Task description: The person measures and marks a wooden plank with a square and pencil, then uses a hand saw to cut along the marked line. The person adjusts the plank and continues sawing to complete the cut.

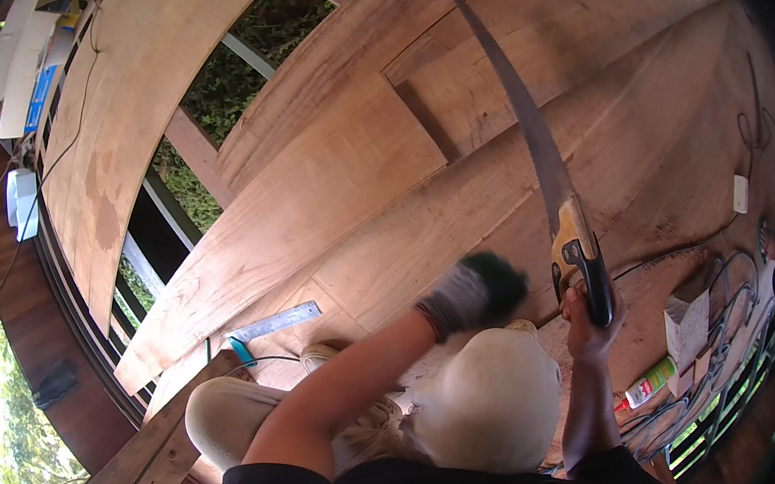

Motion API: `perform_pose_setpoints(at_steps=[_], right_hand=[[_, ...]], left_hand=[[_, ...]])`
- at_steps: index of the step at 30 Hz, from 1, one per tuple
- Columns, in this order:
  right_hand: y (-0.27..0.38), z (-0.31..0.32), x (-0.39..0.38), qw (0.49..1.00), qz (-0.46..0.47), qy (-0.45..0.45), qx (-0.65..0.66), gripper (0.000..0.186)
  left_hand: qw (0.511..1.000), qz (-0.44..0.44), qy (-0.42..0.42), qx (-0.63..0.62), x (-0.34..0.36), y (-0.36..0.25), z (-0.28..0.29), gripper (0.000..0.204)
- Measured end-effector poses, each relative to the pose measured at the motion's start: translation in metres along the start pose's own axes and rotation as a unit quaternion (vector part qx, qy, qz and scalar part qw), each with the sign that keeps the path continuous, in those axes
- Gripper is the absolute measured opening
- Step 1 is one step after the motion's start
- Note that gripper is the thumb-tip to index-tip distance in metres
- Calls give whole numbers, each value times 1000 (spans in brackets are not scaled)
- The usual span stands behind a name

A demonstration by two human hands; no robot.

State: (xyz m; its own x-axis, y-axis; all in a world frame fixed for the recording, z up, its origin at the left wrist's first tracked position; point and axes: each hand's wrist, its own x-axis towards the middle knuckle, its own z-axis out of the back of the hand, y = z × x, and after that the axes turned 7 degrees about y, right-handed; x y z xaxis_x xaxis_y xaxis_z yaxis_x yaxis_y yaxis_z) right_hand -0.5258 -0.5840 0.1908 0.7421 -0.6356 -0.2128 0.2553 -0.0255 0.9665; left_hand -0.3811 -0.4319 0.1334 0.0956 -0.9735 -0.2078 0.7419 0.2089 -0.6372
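Observation:
My right hand (588, 327), bare, is closed round the black handle of a handsaw (531, 123). The saw stands up and away from me, its long dark blade narrowing toward the tip over the planks. My left hand (478, 292) wears a grey glove with a dark green palm side. It is above the boards in front of my knees, to the left of the saw handle; its fingers are blurred, and I cannot see anything held in them. A try square (278, 321) with a teal handle lies to the left, beyond my knee.
Wide wooden planks (332, 167) cover the floor ahead, with open gaps between joists at left. On the right are a white-and-green bottle (650, 383) with a red cap, a pale wood block (689, 325) and tangled cables (737, 290). A thick timber (129, 477) lies at lower left.

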Motion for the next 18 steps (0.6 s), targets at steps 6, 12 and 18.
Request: perform_pose_setpoints(at_steps=[6, 12, 18], right_hand=[[0, -1, -2, 991, 34, 101, -79, 15], [24, -33, 7, 980, 28, 167, -109, 11], [8, -30, 8, 972, 56, 184, -139, 13]], left_hand=[[859, 248, -443, 69, -18, 130, 97, 33], [811, 415, -396, 118, -18, 177, 102, 46], [783, 484, -362, 146, -2, 187, 73, 64]])
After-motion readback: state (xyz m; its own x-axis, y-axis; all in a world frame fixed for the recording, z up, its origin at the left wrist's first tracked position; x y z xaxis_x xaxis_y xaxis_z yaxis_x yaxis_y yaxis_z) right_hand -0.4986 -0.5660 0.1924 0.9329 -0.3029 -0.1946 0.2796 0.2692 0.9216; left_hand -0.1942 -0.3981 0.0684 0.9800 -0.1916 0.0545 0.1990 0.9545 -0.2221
